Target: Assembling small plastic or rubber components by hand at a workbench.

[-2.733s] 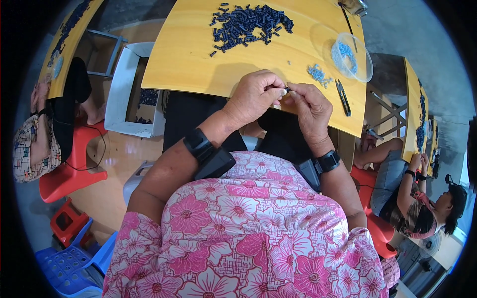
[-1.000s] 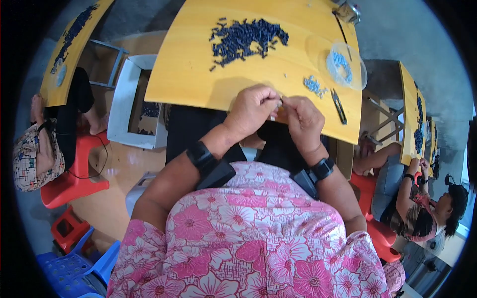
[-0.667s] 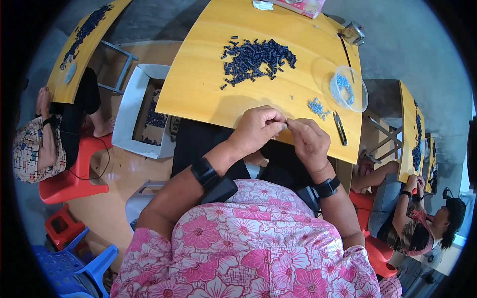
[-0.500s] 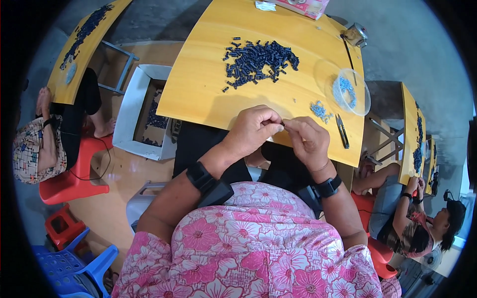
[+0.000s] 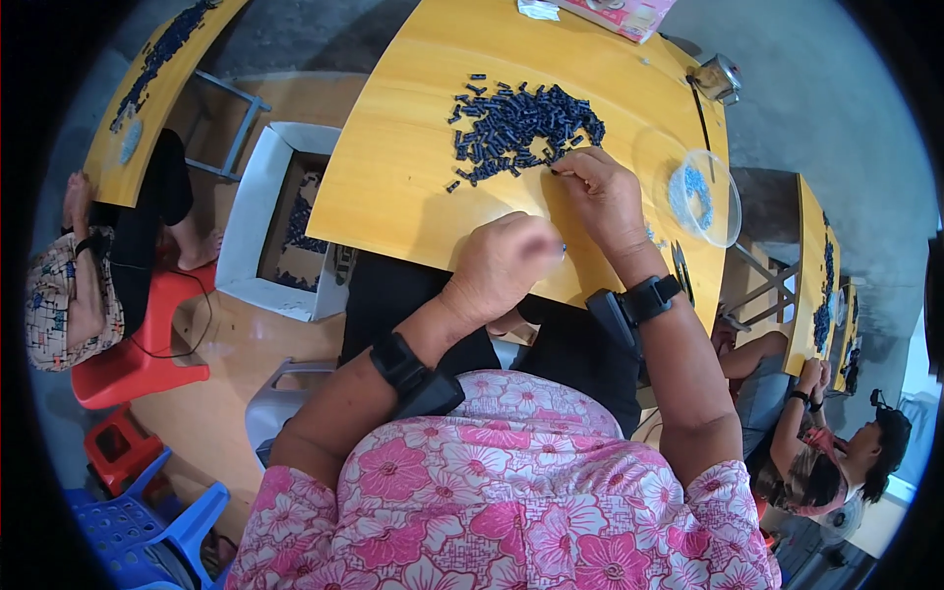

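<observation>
A spread pile of small dark blue-black tubular pieces [image 5: 492, 133] lies on the yellow table [image 5: 393, 167]. At the pile's near edge my right hand [image 5: 602, 197] pinches a small dark piece at its fingertips. Closer to me, over the table's front edge, my left hand [image 5: 506, 258] is closed. Its fingertips are blurred, and a bluish speck shows at them, too small to name. To the right, a clear round tub [image 5: 730, 202] holds light blue bits. Black-handled snips [image 5: 681, 273] lie beyond my right forearm, which partly covers the loose blue bits.
A metal cup [image 5: 718, 79] and a thin dark rod [image 5: 702, 118] lie along the right edge; a pink box [image 5: 634, 15] is at the back. On the floor at left stands a white carton [image 5: 244, 231]. Two people sit at side tables, one on a red stool [image 5: 157, 344].
My hands, together half a second ago, have parted. My right hand has moved forward to the pile; my left has stayed near the table edge, turning slightly.
</observation>
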The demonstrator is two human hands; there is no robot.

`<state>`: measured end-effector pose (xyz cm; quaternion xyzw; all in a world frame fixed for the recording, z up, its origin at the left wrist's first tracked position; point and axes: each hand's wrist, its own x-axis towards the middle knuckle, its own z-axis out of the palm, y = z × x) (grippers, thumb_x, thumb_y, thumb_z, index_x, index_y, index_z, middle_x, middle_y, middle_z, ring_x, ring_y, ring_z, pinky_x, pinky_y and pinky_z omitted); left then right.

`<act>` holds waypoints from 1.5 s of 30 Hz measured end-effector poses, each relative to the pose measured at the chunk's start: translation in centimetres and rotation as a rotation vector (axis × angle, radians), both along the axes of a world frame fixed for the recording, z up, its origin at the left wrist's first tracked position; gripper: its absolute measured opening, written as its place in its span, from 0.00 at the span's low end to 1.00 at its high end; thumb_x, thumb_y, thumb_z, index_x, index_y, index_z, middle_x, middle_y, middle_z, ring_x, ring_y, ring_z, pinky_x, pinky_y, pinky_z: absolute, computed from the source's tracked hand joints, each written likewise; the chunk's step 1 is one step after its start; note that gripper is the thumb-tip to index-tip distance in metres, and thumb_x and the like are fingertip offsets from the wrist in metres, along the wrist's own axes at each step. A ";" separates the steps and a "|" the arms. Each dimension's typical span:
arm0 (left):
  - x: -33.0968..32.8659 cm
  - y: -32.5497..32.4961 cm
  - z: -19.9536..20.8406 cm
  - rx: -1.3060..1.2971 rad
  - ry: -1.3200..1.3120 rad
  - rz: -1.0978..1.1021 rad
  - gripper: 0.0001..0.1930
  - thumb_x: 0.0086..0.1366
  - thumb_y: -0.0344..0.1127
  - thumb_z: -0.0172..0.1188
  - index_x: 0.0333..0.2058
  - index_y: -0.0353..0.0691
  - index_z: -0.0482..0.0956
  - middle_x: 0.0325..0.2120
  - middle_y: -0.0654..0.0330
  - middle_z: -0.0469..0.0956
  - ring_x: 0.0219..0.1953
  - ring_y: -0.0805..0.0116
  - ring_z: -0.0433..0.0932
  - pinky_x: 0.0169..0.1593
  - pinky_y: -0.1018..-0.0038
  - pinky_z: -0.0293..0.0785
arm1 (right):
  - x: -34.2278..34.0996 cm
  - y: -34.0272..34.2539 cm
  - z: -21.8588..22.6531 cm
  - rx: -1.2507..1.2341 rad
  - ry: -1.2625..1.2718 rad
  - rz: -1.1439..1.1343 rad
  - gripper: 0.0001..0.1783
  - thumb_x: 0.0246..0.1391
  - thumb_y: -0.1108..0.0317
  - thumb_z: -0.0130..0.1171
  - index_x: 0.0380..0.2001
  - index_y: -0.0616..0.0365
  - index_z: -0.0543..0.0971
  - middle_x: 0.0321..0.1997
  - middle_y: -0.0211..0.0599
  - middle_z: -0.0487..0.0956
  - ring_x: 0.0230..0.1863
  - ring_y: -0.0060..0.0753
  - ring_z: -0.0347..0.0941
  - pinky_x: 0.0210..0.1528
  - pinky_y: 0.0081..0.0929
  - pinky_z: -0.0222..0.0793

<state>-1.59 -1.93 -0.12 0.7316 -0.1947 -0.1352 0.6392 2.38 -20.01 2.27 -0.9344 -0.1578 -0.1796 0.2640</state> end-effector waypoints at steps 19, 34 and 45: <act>0.1 0.1 -0.2 -0.027 -0.038 -0.030 0.05 0.59 0.26 0.63 0.34 0.32 0.79 0.30 0.58 0.79 0.33 0.69 0.80 0.41 0.75 0.76 | 0.1 -0.4 -0.3 -0.433 0.184 0.022 0.06 0.51 0.68 0.55 0.32 0.57 0.76 0.35 0.43 0.77 0.37 0.48 0.78 0.38 0.40 0.76; -2.4 0.9 -0.1 -0.148 0.026 -0.122 0.03 0.65 0.25 0.58 0.36 0.34 0.78 0.32 0.65 0.78 0.35 0.79 0.77 0.42 0.80 0.75 | -8.3 -0.3 2.5 0.408 0.120 -0.070 0.09 0.51 0.77 0.60 0.36 0.58 0.84 0.33 0.45 0.81 0.34 0.39 0.79 0.39 0.29 0.75; -6.7 1.5 5.3 -0.125 -0.069 -0.214 0.06 0.66 0.31 0.61 0.37 0.34 0.77 0.31 0.67 0.78 0.33 0.82 0.76 0.39 0.82 0.73 | -17.3 1.1 4.6 1.289 0.536 -0.025 0.11 0.60 0.75 0.55 0.44 0.67 0.81 0.29 0.34 0.80 0.30 0.22 0.76 0.36 0.21 0.75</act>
